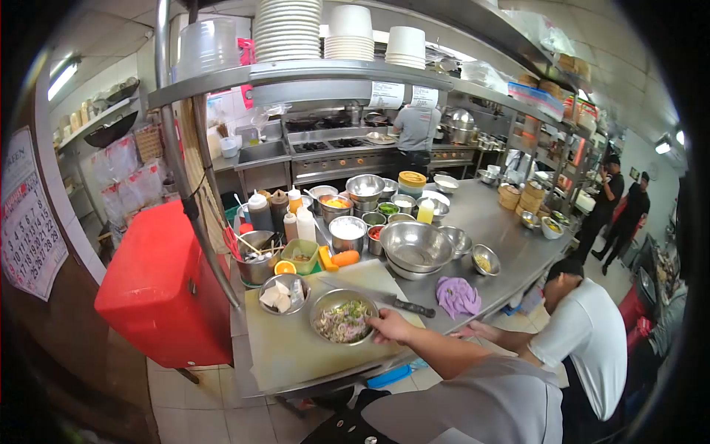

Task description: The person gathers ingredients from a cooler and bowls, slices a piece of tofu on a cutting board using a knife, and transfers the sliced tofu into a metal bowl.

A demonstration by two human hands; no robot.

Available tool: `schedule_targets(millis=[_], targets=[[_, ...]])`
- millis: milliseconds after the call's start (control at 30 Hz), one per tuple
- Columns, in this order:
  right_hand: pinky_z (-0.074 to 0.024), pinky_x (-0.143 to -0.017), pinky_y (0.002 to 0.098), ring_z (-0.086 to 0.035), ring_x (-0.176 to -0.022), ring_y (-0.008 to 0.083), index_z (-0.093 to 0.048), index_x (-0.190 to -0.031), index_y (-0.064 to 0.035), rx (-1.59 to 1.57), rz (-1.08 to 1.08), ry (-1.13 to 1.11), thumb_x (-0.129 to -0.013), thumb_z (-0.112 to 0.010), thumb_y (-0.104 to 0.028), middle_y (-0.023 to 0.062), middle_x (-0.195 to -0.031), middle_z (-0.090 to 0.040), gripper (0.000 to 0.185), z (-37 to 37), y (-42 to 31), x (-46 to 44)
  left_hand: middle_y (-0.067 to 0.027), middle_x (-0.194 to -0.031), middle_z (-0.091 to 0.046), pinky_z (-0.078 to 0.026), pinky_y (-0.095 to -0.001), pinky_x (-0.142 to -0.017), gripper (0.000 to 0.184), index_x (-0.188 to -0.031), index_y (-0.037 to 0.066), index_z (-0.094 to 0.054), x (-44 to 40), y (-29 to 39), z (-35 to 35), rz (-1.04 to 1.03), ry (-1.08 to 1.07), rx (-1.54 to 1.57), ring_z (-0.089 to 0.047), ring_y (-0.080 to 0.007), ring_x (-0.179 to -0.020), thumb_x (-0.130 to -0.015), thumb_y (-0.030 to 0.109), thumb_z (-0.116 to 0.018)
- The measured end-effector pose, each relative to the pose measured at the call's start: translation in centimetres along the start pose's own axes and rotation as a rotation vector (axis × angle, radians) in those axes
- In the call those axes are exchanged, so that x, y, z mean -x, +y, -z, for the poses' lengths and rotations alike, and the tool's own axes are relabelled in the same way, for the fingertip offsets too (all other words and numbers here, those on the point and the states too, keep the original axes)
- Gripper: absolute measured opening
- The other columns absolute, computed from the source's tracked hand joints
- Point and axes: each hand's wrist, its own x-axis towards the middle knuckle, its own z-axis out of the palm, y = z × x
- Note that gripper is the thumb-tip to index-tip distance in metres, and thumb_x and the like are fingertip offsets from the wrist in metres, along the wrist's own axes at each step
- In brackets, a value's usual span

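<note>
My right hand [388, 326] grips the right rim of a steel bowl [342, 317] of chopped vegetables and shredded pieces, which rests on the cutting board [288, 354]. My left hand does not show. Just behind that bowl lies a knife [377, 294], its black handle pointing right. A smaller bowl with white chunks [279, 297] stands to the left. Beyond it are a halved orange [285, 267], a green container [302, 254] and a carrot [345, 258]. A purple cloth [458, 297] lies crumpled right of the knife handle.
Large steel bowls [418, 248], squeeze bottles [305, 222] and ingredient pots [347, 234] crowd the counter behind the board. A red box [166, 288] stands left. A co-worker [584, 333] bends close on the right; another person [418, 133] stands by the stoves. A shelf [296, 72] hangs overhead.
</note>
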Motion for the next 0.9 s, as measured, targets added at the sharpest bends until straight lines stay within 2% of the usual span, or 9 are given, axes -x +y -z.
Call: schedule_targets(millis=[200, 467, 633, 700, 733, 767, 833, 867, 900], targets=[[-0.0504, -0.048, 0.0280, -0.066, -0.059, 0.0163, -0.055, -0.117, -0.0053, -0.146, -0.020, 0.041, -0.096, -0.061, -0.050, 0.0086, -0.081, -0.067, 0.050, -3.1, -0.2, 1.9, -0.0131, -0.090, -0.070, -0.054, -0.0392, -0.074, 0.045, -0.114, 0.007, -0.067, 2.6, -4.0, 5.1, 0.024, -0.015, 0.125, -0.067, -0.0255, -0.084, -0.095, 0.047, -0.059], [-0.0532, -0.049, 0.0282, -0.067, -0.059, 0.0160, -0.056, -0.121, -0.0059, -0.236, -0.043, 0.009, -0.097, -0.060, -0.039, 0.0083, -0.082, -0.067, 0.041, -2.5, 0.7, 0.5, -0.0105, -0.086, -0.068, -0.054, -0.0386, -0.068, 0.042, -0.119, 0.007, -0.064, 5.0, -10.9, 10.3, 0.195, 0.083, 0.292, -0.065, -0.0237, -0.076, -0.098, 0.043, -0.059], [-0.0559, -0.050, 0.0294, -0.069, -0.059, 0.0177, -0.055, -0.123, -0.0029, -0.211, -0.060, 0.048, -0.099, -0.056, -0.033, 0.0104, -0.083, -0.069, 0.038, -2.9, 0.0, 1.0, -0.0088, -0.083, -0.067, -0.054, -0.0382, -0.064, 0.040, -0.122, 0.008, -0.062, 6.3, -17.0, 17.3, 0.349, 0.347, 0.546, -0.064, -0.0225, -0.071, -0.099, 0.041, -0.059], [-0.0566, -0.051, 0.0304, -0.070, -0.060, 0.0187, -0.054, -0.124, -0.0005, -0.164, -0.070, 0.120, -0.100, -0.055, -0.032, 0.0125, -0.086, -0.070, 0.040, -3.7, -0.3, 1.5, -0.0094, -0.087, -0.068, -0.051, -0.0353, -0.059, 0.042, -0.121, 0.008, -0.061, 3.4, -19.9, 22.6, 0.407, 0.501, 0.714, -0.060, -0.0195, -0.067, -0.100, 0.044, -0.056], [-0.0570, -0.051, 0.0309, -0.070, -0.060, 0.0191, -0.054, -0.125, 0.0007, -0.138, -0.083, 0.154, -0.100, -0.054, -0.032, 0.0135, -0.087, -0.070, 0.041, -4.2, -0.4, 1.9, -0.0095, -0.087, -0.068, -0.050, -0.0363, -0.057, 0.052, -0.125, 0.008, -0.058, 1.0, -21.7, 27.1, 0.447, 0.521, 0.716, -0.058, -0.0193, -0.065, -0.099, 0.053, -0.054], [-0.0571, -0.051, 0.0313, -0.071, -0.060, 0.0196, -0.053, -0.125, 0.0019, -0.118, -0.088, 0.194, -0.100, -0.053, -0.031, 0.0144, -0.087, -0.071, 0.042, -4.6, -0.3, 2.2, -0.0151, -0.105, -0.068, -0.052, -0.0389, -0.073, 0.058, -0.123, 0.008, -0.064, -0.7, -23.0, 30.7, 0.424, 0.563, 0.835, -0.062, -0.0230, -0.090, -0.096, 0.058, -0.054], [-0.0574, -0.052, 0.0322, -0.071, -0.060, 0.0205, -0.052, -0.126, 0.0044, -0.090, -0.120, 0.253, -0.100, -0.051, -0.029, 0.0162, -0.086, -0.071, 0.043, -6.0, -0.2, 2.4, -0.0204, -0.141, -0.053, -0.043, -0.0522, -0.103, 0.082, -0.155, 0.007, -0.034, 0.2, -15.0, 35.9, 0.291, 0.768, 1.068, -0.053, -0.0348, -0.127, -0.096, 0.062, -0.050], [-0.0570, -0.053, 0.0335, -0.071, -0.060, 0.0221, -0.054, -0.125, 0.0059, -0.054, -0.098, 0.324, -0.099, -0.052, -0.029, 0.0171, -0.084, -0.071, 0.043, -6.9, -0.9, 3.3, -0.0201, -0.160, -0.029, -0.031, -0.0497, -0.115, 0.096, -0.162, 0.010, -0.011, 0.4, -12.8, 38.9, 0.207, 0.731, 1.089, -0.037, -0.0366, -0.143, -0.094, 0.065, -0.053], [-0.0579, -0.059, 0.0374, -0.072, -0.062, 0.0250, -0.057, -0.123, 0.0073, 0.016, -0.094, 0.438, -0.096, -0.053, -0.031, 0.0187, -0.083, -0.072, 0.047, -7.7, -0.1, 3.0, -0.0209, -0.162, -0.025, -0.024, -0.0493, -0.120, 0.101, -0.162, 0.009, -0.010, -1.4, -13.2, 41.3, 0.073, 0.761, 1.208, -0.034, -0.0367, -0.146, -0.092, 0.066, -0.055]])
